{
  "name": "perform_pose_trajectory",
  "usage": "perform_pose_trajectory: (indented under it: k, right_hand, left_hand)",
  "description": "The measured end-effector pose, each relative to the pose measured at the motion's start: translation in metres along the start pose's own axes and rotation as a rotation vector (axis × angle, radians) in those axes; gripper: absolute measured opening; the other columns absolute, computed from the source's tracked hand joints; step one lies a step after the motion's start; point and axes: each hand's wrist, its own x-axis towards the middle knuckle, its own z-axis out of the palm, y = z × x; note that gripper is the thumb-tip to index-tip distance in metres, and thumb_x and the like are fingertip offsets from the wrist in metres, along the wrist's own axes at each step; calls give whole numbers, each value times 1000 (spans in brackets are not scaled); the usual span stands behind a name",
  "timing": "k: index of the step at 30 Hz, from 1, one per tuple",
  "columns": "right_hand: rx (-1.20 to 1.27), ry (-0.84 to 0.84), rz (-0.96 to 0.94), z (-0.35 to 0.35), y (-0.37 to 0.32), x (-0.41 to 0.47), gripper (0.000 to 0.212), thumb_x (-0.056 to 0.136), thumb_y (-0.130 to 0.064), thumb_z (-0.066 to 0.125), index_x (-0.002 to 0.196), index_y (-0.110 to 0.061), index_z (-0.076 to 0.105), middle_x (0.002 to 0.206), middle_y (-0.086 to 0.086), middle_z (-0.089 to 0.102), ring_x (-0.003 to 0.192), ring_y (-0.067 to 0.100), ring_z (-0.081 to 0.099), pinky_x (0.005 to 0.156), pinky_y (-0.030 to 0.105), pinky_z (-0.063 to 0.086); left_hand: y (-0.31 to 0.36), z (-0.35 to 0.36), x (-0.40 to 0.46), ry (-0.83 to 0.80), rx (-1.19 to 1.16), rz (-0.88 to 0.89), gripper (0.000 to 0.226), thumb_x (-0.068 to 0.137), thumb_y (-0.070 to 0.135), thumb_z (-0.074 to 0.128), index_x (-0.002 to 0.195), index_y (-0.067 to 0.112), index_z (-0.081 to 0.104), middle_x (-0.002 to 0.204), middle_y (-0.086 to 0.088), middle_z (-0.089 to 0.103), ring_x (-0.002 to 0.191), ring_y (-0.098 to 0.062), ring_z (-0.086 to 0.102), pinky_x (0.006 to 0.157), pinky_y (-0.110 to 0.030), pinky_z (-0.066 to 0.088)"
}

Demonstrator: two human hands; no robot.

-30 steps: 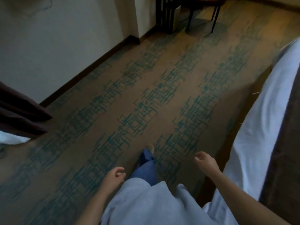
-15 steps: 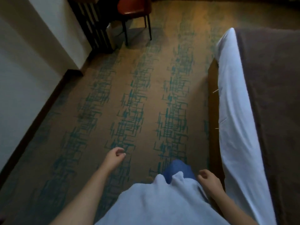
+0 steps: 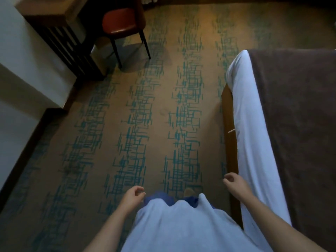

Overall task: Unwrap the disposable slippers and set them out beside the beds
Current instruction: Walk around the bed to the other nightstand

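Both hands were empty: left hand point(image 3: 133, 196) loosely curled at 7 o'clock, right hand point(image 3: 234, 184) loosely curled at 5, near the bed point(image 3: 254, 124). No slippers in view. Red chair point(image 3: 121, 24) sat at 11. Risk: I'd misjudge the carpet point(image 3: 154, 115) and drift past the bedside spot, since nothing marked it.

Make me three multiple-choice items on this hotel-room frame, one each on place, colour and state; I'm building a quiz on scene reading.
1. Where is the bed?
A. on the person's right
B. on their left
C. behind the chair

2. What colour is the chair seat?
A. green
B. red
C. white

3. What are the hands holding?
A. slippers
B. a wrapper
C. nothing

Answers:
1 A: the bed runs along the right edge.
2 B: the chair has a red seat.
3 C: left hand and right hand are loosely curled and empty; no slippers show.
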Motion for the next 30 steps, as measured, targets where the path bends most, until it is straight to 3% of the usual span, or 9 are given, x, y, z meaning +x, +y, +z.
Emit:
perform_pose_trajectory:
  k: [5,11,19,23,28,30]
  right_hand:
    - [-38,16,-58,-62,-80,83,35,92,-27,50,123,-12,54,123,10,59,110,25,56,79,29,43]
    - [-24,18,-14,-89,-140,171,34,91,-27,52,122,-14,54,123,9,61,108,22,57,82,30,47]
    - [120,46,145,-133,-214,249,33,85,-21,56,117,-12,59,121,10,63,110,26,58,87,31,44]
    - [218,66,216,-153,-240,285,29,84,-17,58,112,-9,62,116,11,65,109,27,58,83,28,41]
    - [254,58,270,-186,-264,352,4,83,-17,58,86,-19,59,98,9,66,96,27,59,81,30,43]
    - [256,66,279,-214,-277,396,13,84,-21,58,91,-13,64,90,8,66,87,25,59,79,31,44]
  left_hand:
    - [60,-2,57,68,-122,-73,19,81,3,58,98,11,58,103,-18,64,96,-31,61,87,-36,47]
    - [146,-24,158,-21,-38,-64,30,83,6,57,112,0,58,105,-15,62,93,-22,56,80,-27,41]
    - [364,-101,310,-74,291,194,30,86,15,54,115,8,59,118,-11,64,107,-22,58,87,-28,43]
    - [469,-109,358,-69,285,268,28,87,17,55,113,11,59,110,-9,64,102,-23,59,85,-31,45]
    - [554,-90,413,-94,236,295,24,86,17,55,110,15,60,101,-5,64,96,-22,63,75,-26,43]
    - [581,-79,436,-122,258,283,24,86,18,55,109,15,60,102,-4,64,97,-22,63,78,-28,47]
